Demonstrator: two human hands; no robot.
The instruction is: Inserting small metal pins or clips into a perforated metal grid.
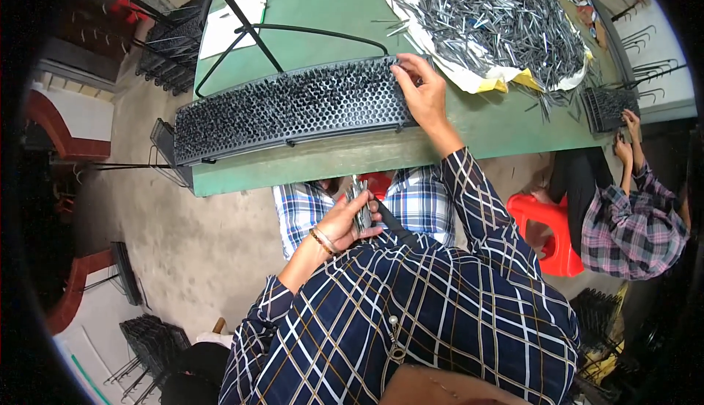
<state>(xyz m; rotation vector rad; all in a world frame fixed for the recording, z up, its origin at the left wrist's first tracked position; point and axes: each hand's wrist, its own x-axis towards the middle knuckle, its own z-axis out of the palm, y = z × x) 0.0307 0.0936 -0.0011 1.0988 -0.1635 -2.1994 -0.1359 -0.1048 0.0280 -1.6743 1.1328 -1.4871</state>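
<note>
A long black rack point(293, 111), its face covered in rows of small holes, lies across the green table before me with a black wire frame behind it. Many holes, mostly toward its far side, appear filled with dark pieces. At its right end my right hand point(425, 95) is closed, thumb and fingertips pinched against the far corner; whatever they hold is too small to tell. Low over my lap, my left hand point(341, 223) is wrapped round a bundle of thin grey strips point(361, 213).
A large heap of similar strips point(499, 23) lies on a white and yellow sack point(469, 78) at the table's far right. Another person's hands point(627, 141) touch a smaller black rack point(612, 106) at the right. A red stool point(561, 247) and stacked black racks point(172, 49) stand around the table.
</note>
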